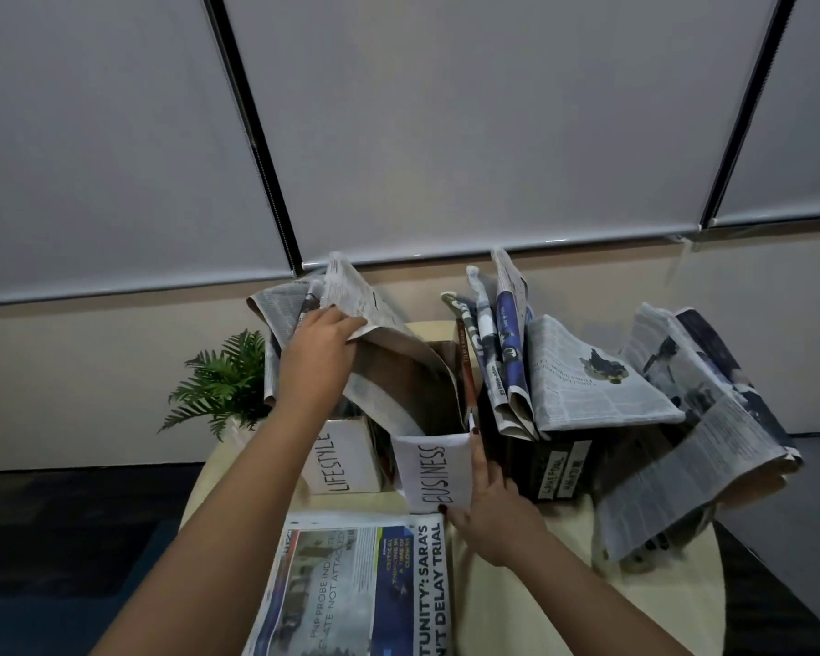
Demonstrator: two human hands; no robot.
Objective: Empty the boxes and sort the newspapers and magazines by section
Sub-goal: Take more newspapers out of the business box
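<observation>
Desk (531,603) carries three labelled boxes along its far edge; a front page (361,584) lies flat at the near edge. Left hand (320,345) pinches the folded newspaper (389,366) by its upper edge — fingers curled over it, sheet draped down into the BUSINESS box (434,471). Right hand (486,506) steadies that box, fingers straight against its side. Paper looks light, limp, tear-prone — better gripped at the fold. Long axis runs far-left to near-right.

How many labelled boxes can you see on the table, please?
3: the LIFESTYLE box at left, the BUSINESS box in the middle, the black box at right. Newspapers may hide others.
</observation>
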